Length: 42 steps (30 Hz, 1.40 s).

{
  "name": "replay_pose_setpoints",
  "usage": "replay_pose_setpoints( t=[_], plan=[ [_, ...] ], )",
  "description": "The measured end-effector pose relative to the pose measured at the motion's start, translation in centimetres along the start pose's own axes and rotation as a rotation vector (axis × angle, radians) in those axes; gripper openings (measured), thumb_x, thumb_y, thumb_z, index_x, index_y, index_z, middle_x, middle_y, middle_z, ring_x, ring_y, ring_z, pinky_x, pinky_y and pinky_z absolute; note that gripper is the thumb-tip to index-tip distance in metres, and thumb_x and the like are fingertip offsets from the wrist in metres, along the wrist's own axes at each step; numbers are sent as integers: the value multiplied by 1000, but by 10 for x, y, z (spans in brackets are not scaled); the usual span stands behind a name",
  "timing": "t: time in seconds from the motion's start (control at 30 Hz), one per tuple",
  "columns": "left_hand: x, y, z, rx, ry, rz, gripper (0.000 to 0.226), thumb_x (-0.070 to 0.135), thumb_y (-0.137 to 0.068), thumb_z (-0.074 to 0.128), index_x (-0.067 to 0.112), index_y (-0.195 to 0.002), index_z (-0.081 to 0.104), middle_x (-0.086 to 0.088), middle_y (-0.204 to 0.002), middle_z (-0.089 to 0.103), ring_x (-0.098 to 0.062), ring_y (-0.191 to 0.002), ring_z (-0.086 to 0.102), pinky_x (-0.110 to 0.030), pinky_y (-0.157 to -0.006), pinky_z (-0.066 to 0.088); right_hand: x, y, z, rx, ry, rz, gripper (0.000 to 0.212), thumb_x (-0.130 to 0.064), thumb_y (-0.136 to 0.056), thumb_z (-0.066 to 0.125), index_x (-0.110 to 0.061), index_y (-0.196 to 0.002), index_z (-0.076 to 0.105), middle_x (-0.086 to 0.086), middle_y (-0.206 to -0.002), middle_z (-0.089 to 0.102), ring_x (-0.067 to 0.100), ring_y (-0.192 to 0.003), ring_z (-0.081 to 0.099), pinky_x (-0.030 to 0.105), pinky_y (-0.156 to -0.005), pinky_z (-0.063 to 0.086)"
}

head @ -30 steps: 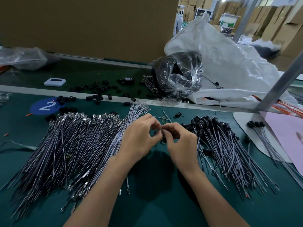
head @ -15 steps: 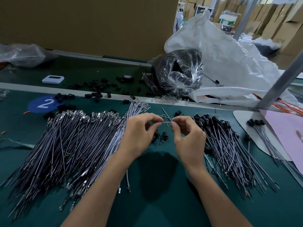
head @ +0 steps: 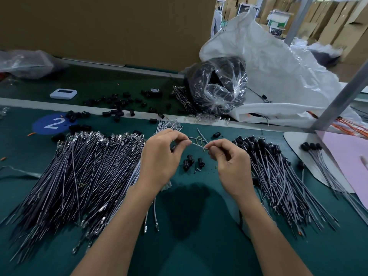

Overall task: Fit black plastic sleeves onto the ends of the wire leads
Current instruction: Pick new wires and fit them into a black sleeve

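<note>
Across the counter [head: 199, 246]: a green surface carrying everything listed here.
White bag [head: 278, 66]: crumpled at the far right.
Bare leads [head: 79, 176]: a broad pile left of the hands, with metal ends at the far side and long axes fanning toward the near left.
Sleeved leads [head: 278, 176]: a pile right of the hands, with black sleeves at the far ends and tails running near-right.
Clear bag [head: 217, 86]: holds black parts and leans against the white bag.
Left hand [head: 159, 162]: fingers pinch the left end of one wire lead.
Right hand [head: 231, 168]: fingers pinch its other end.
Loose sleeves [head: 189, 163]: a few lie on the counter between the hands.
Wire lead [head: 199, 146]: held above the counter, its long axis left to right and dipping slightly rightward.
</note>
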<state>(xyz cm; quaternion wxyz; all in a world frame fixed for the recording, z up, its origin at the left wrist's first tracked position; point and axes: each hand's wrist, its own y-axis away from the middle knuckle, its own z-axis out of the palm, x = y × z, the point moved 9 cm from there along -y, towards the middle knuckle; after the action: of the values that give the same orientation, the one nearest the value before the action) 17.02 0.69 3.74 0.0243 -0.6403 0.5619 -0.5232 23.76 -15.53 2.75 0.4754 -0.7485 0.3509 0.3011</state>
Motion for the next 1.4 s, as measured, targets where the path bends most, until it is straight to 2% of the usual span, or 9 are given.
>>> replay_pose_setpoints(
  t=[0.17,0.33,0.63,0.83,0.97,1.07,1.23,1.33,1.4],
  plan=[
    [-1,1,6,-26,10,-7,7,18,-86,74,12,-85,74,2,-81,69,-10,-68,54,-24,-64,42,7,0,-6,28,-125,78,15,-5,-87,70,-19,-90,74,-8,-80,72,10,-76,67,26,-75,54],
    [0,1,7,-43,22,-11,7,18,-86,74,12,-86,74,3,-82,69,-6,-67,53,-21,-64,41,15,1,-9,74,-188,139,19,-4,-82,76,-22,-81,71,-1,-76,71,16,-72,67,34,-73,57],
    [2,1,7,-44,31,6,7,18,-85,74,12,-85,74,4,-81,69,-10,-69,56,-21,-64,42,19,0,-5,31,-40,133,26,-4,-85,71,-27,-74,67,-6,-69,68,3,-61,59,17,-63,48],
    [2,2,10,-56,32,6,6,19,-85,74,12,-86,75,5,-81,68,-11,-72,60,-24,-66,48,19,0,-6,41,-33,148,25,-3,-85,71,-25,-74,67,-5,-70,68,9,-64,61,19,-63,50],
    [1,3,12,-47,122,-64,5,17,-85,74,12,-84,75,9,-74,65,4,-64,53,-9,-62,39,22,1,-10,90,-384,249,13,-10,-79,76,-18,-88,70,-3,-78,73,6,-71,64,20,-66,52],
    [1,8,24,-91,238,-164,6,18,-87,73,13,-83,74,13,-68,63,3,-58,53,-11,-60,40,27,0,0,15,-695,357,28,-15,-70,74,-15,-98,69,2,-85,74,8,-72,63,18,-67,51],
    [5,14,34,-145,353,-241,10,17,-90,70,9,-86,75,-1,-74,71,-18,-67,64,-27,-63,51,27,5,15,-64,-775,424,9,-14,-66,73,-15,-73,78,1,-77,71,8,-68,59,17,-67,49],
    [11,14,35,-253,387,-268,12,21,-90,69,12,-86,75,2,-72,71,-6,-61,60,-21,-59,47,29,5,13,-44,-814,454,7,-14,-72,69,-13,-73,76,3,-75,73,8,-59,61,17,-61,52],
    [2,10,24,-300,231,-305,8,26,-89,71,20,-88,75,9,-73,69,1,-62,59,-18,-59,45,31,5,8,-5,-844,473,9,-18,-77,66,-10,-80,70,5,-75,73,10,-52,60,18,-54,52]
  ],
)
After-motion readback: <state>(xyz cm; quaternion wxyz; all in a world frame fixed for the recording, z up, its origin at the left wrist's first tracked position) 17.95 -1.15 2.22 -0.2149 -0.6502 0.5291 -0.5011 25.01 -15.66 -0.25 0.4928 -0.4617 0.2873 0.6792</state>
